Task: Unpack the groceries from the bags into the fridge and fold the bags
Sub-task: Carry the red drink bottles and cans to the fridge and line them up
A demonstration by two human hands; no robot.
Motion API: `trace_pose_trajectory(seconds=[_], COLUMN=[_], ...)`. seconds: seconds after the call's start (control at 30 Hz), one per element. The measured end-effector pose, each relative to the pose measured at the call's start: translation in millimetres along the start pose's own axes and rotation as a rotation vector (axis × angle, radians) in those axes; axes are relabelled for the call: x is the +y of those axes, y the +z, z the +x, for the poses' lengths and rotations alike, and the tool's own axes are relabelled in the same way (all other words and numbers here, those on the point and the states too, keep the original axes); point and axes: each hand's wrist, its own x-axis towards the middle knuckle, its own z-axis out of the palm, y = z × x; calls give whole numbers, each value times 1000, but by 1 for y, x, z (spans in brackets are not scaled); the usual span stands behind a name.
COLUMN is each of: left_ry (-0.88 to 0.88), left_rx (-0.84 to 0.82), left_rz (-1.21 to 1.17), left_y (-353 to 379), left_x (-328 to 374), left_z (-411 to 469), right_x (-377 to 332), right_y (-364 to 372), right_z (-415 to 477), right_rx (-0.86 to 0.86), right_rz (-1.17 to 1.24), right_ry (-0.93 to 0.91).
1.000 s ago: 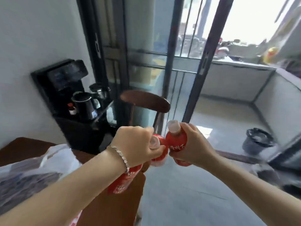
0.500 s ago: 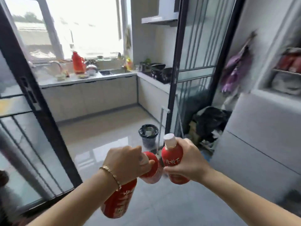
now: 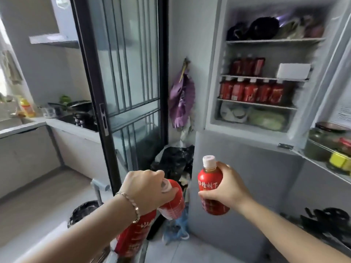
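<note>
Facing the fridge (image 3: 247,149), our left fingers (image 3: 152,177) clamp two bottles (image 3: 171,202), so one may slip; our right fingers (image 3: 225,168) wrap a third bottle (image 3: 210,188).

The left hand (image 3: 146,188) covers the cap of the lower bottle (image 3: 133,236).

We see cool, even daylight coming from the far left, where the frame's edge burns out to white; shadows are faint; the glass door (image 3: 123,73) carries pale reflections; the fridge (image 3: 247,158) shelves are smeared with blur; the red bottle (image 3: 209,186) in the right hand (image 3: 228,190) is sharpest, its label readable; the two bottles (image 3: 172,202) in the left hand (image 3: 144,188) are softer; straight lines bow near the edges; the lower corners blur.
</note>
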Motion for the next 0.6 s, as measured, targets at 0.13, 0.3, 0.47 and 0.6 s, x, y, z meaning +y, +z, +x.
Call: trace_pose_trajectory(seconds=[0.13,0.3,0.47,0.6], left_ry=[138,239,280,291], left_rx=[26,37,68,76], left_rz=[-18,-57,-85,-98], left_y=[7,18,36,49], left_x=[-2,14,51,92], left_z=[111,231,336,421], right_x=[26,61,109,153], right_y=[-19,-51,-93,-140], right_z=[81,158,235,306], right_rx=[138,194,277,371], right_rz=[36,1,-49,-12], right_ry=[113,210,208,186])
